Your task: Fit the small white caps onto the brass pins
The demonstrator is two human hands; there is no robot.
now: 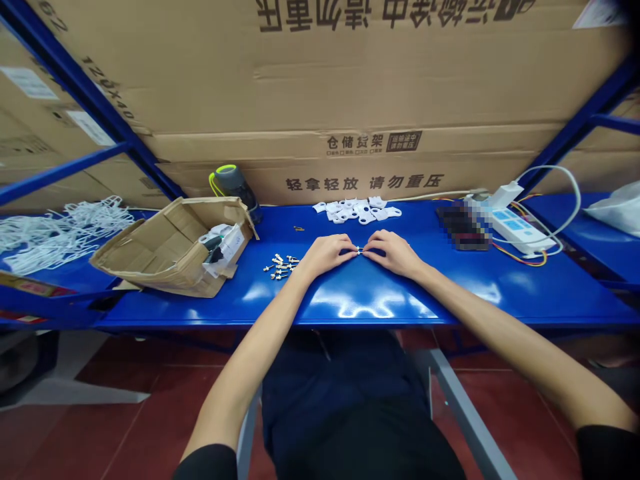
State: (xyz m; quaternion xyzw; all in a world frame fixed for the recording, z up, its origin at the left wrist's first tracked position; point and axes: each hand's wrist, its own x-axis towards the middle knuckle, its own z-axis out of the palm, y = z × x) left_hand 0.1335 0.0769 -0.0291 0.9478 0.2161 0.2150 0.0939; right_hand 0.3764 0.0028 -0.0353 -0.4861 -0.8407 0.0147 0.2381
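Note:
My left hand [330, 253] and my right hand [393, 253] meet over the middle of the blue shelf table [370, 300]. Between their pinched fingertips is a small white-and-brass piece [359, 251], too tiny to name exactly; both hands grip it. Left of my left hand lies a loose group of similar small brass-and-white pieces [281, 267], partly covered by the wrist. A single brass-coloured bit [299, 229] rests farther back. Beyond my hands sits a pile of flat white plastic parts with holes [357, 210].
An open cardboard box [160, 267] with bagged items stands at left, before a dark cylinder with a yellow-green strap [233, 183]. White cords [65, 230] heap farther left. At right are a blurred dark object [465, 227] and a power strip [520, 230]. Large cartons [350, 87] wall the back.

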